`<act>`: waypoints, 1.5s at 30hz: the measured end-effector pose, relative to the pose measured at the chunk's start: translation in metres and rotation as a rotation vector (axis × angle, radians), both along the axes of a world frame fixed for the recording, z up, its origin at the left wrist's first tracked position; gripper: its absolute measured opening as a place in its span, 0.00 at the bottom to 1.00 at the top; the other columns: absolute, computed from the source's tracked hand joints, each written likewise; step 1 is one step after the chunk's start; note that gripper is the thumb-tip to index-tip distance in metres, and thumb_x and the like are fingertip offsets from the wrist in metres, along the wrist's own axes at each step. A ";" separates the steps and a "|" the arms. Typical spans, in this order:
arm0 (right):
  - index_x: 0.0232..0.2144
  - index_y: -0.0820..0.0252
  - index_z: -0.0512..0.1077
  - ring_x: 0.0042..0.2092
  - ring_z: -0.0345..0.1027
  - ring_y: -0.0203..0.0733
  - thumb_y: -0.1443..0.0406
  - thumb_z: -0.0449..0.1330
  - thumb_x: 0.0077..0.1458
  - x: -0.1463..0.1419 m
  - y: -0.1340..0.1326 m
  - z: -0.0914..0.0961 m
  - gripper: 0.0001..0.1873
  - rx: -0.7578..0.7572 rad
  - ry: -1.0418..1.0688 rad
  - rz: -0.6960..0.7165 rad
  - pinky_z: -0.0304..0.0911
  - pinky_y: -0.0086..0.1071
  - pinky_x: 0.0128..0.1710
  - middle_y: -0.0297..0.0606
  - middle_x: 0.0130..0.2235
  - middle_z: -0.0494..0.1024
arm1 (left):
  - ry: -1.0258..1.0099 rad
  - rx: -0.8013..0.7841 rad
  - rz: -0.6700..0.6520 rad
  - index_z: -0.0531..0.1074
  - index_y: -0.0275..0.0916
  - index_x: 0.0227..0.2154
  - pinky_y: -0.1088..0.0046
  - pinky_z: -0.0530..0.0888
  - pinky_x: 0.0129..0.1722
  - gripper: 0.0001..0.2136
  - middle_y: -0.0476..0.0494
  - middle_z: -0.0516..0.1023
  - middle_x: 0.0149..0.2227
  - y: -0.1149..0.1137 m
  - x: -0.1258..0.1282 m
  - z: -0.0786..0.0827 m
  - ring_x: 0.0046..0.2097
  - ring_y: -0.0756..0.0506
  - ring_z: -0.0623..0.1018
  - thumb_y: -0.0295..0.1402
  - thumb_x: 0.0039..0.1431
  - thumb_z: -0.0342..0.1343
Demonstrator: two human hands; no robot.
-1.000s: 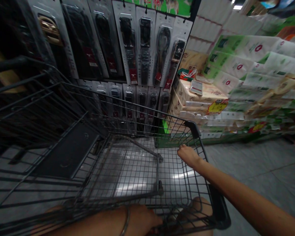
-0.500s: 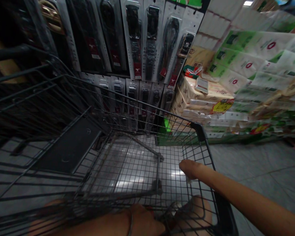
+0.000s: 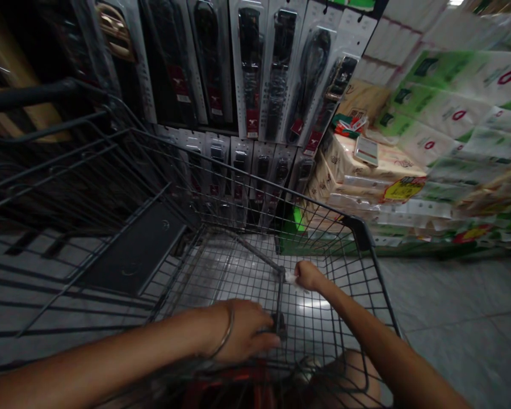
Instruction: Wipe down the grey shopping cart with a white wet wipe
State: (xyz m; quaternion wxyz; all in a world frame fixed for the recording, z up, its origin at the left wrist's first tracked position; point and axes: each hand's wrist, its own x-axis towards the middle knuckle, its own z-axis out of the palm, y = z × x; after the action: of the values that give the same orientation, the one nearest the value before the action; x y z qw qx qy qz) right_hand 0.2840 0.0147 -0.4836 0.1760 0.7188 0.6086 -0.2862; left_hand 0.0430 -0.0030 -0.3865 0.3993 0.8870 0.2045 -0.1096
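My right hand (image 3: 308,276) is closed on a crumpled white tissue (image 3: 296,280), reaching over the side of a dark wire shopping cart (image 3: 377,278). The tissue hangs close to a grey bar (image 3: 280,298) at the bottom of the cart. My left hand (image 3: 244,329), with a thin bangle (image 3: 225,335) at the wrist, is over the near part of the basket. Its fingers reach forward, thumb apart, and nothing shows in them. Whether its fingertips touch the bar, I cannot tell.
Packaged belts (image 3: 251,68) hang on a rack beyond the cart. To the right stand stacked tissue packs (image 3: 451,113), with a small grey-white device (image 3: 367,151) on a beige pack. A dark panel (image 3: 136,250) sits at the cart's left. Something red (image 3: 230,389) shows below my left hand.
My left hand has risen from the bottom edge to over the basket. My right hand has moved left and further into the cart with the tissue. The view has shifted slightly left.
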 end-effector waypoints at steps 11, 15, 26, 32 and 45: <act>0.39 0.68 0.72 0.44 0.71 0.44 0.72 0.54 0.52 -0.010 0.005 -0.037 0.12 0.075 -0.052 -0.104 0.59 0.27 0.36 0.51 0.42 0.77 | -0.007 0.893 0.606 0.56 0.34 0.57 0.59 0.67 0.51 0.25 0.32 0.67 0.52 0.143 -0.061 -0.042 0.54 0.38 0.67 0.31 0.56 0.47; 0.39 0.69 0.71 0.44 0.71 0.44 0.76 0.50 0.52 -0.011 0.011 -0.046 0.14 0.120 -0.069 -0.129 0.59 0.28 0.37 0.53 0.43 0.76 | -0.131 1.127 0.671 0.49 0.34 0.61 0.53 0.60 0.56 0.28 0.28 0.57 0.59 0.178 -0.068 -0.014 0.61 0.35 0.57 0.33 0.58 0.47; 0.42 0.65 0.67 0.46 0.66 0.42 0.69 0.44 0.59 -0.030 0.050 -0.039 0.14 0.775 0.198 -0.260 0.60 0.32 0.46 0.47 0.44 0.72 | -0.012 1.081 0.358 0.69 0.36 0.48 0.67 0.68 0.45 0.19 0.38 0.75 0.39 0.262 -0.024 0.012 0.44 0.43 0.73 0.41 0.62 0.44; 0.39 0.63 0.69 0.44 0.64 0.42 0.68 0.45 0.59 -0.033 0.086 0.002 0.13 1.217 0.311 -0.089 0.60 0.34 0.45 0.46 0.40 0.70 | -0.189 0.982 0.348 0.74 0.37 0.29 0.73 0.66 0.37 0.20 0.44 0.76 0.29 0.289 -0.021 0.002 0.35 0.47 0.73 0.43 0.63 0.41; 0.32 0.65 0.74 0.39 0.68 0.41 0.77 0.49 0.52 -0.045 0.086 0.000 0.14 0.620 -0.073 0.022 0.58 0.29 0.35 0.46 0.38 0.74 | -0.276 0.981 0.429 0.73 0.37 0.25 0.72 0.63 0.34 0.23 0.44 0.76 0.26 0.290 -0.019 -0.009 0.32 0.46 0.72 0.47 0.62 0.41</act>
State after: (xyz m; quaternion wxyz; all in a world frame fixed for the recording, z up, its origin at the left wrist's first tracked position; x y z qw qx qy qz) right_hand 0.2390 0.1010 -0.4838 -0.0266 0.7416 0.6677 -0.0590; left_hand 0.0236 0.2872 -0.3953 -0.0243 0.9136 0.3535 0.1995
